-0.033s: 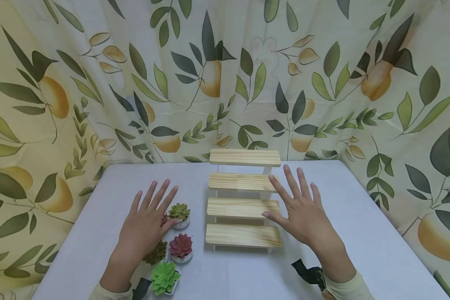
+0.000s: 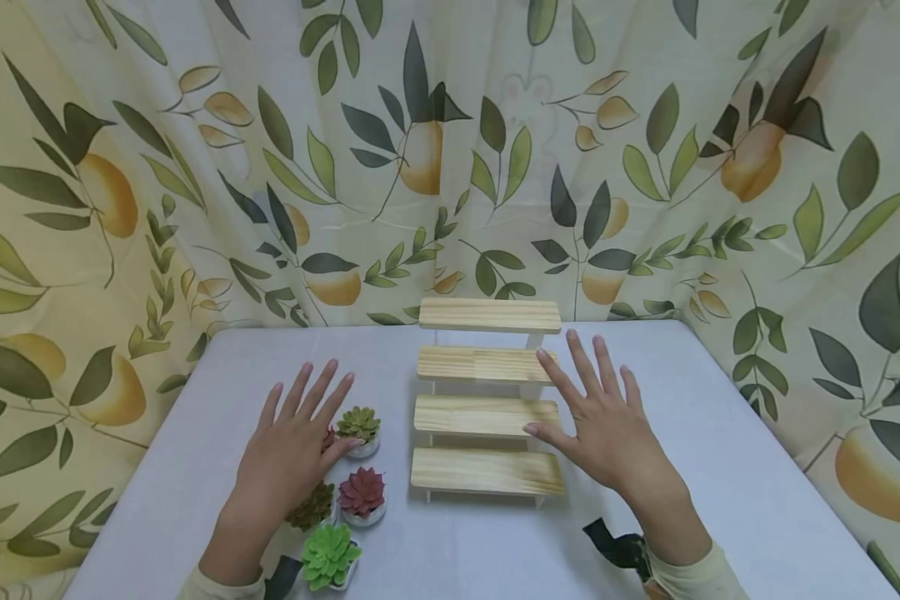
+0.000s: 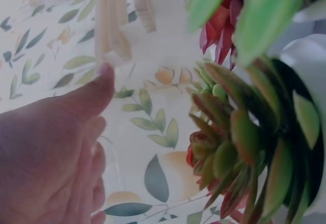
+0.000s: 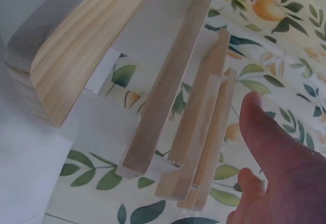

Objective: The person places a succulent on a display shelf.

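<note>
My left hand (image 2: 283, 454) is spread with straight fingers above several small potted succulents on the left of the table, holding nothing. Nearest its thumb is an olive-green succulent (image 2: 359, 423); a reddish one behind the hand is mostly hidden. Closer to me stand a dark red succulent (image 2: 362, 492), a brownish-green succulent (image 3: 244, 137) partly covered by the hand, and a bright green succulent (image 2: 330, 556). A stepped wooden shelf stand (image 2: 487, 471) with white supports stands in the middle. Over its right side my right hand (image 2: 611, 433) is spread, fingers straight, gripping nothing.
A white cloth (image 2: 487, 550) covers the table. Behind it and at both sides hangs a curtain (image 2: 480, 233) printed with leaves and fruit. Dark straps (image 2: 618, 550) show at the wrists.
</note>
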A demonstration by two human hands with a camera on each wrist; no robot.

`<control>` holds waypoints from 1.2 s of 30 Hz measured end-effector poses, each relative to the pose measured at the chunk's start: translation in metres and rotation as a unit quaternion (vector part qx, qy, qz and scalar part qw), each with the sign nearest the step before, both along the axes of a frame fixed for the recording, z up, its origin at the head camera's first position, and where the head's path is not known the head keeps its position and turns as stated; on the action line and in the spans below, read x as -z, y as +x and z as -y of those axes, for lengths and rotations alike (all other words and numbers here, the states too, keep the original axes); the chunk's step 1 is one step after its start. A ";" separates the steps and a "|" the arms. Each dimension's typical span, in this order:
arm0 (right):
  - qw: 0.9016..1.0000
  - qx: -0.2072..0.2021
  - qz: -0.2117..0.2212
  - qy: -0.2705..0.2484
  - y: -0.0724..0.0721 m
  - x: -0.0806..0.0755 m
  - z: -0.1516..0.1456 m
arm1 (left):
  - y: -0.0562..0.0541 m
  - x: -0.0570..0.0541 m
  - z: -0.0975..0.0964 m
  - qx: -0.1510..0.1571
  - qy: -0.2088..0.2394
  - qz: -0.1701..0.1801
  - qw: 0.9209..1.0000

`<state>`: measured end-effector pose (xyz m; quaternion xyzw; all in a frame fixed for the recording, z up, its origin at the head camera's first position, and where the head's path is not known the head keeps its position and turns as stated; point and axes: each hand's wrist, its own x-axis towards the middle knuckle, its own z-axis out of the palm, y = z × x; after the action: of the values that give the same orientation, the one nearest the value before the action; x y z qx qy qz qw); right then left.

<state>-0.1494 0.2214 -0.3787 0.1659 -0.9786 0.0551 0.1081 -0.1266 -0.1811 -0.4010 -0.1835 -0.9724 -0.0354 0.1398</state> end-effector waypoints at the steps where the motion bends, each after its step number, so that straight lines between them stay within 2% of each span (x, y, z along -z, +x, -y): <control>1: 1.000 0.000 0.000 0.001 0.000 0.000 0.000 | 0.000 -0.001 0.000 0.000 0.003 -0.001 1.000; 12: 0.997 0.005 0.073 -0.017 0.005 -0.004 -0.006 | 0.000 -0.003 0.007 -0.010 0.027 0.044 0.999; 17: 0.996 0.007 0.088 -0.023 0.006 -0.001 -0.008 | 0.001 -0.004 0.014 -0.015 0.054 0.115 0.992; 21: 0.992 -0.009 0.115 -0.050 0.006 0.000 -0.012 | 0.000 -0.007 0.022 -0.031 0.072 0.175 0.981; 23: 0.987 -0.024 0.143 -0.072 0.008 -0.004 -0.013 | -0.001 -0.008 0.027 -0.037 0.083 0.207 0.974; 25: 0.979 -0.037 0.179 -0.095 0.010 -0.009 -0.015 | -0.002 -0.010 0.033 -0.040 0.094 0.240 0.965; 29: 0.956 -0.061 0.249 -0.139 0.013 -0.019 -0.020 | -0.004 -0.014 0.042 -0.045 0.124 0.321 0.938; 32: 0.932 -0.086 0.307 -0.174 0.009 -0.019 -0.029 | -0.007 -0.016 0.047 -0.052 0.130 0.361 0.922; 36: 0.887 -0.131 0.387 -0.215 -0.006 -0.012 -0.046 | -0.009 -0.017 0.054 -0.056 0.135 0.378 0.914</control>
<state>-0.1555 0.2669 -0.3672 0.2306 -0.8765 0.3374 -0.2544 -0.1357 -0.2352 -0.3838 -0.0813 -0.9474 -0.2249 -0.2127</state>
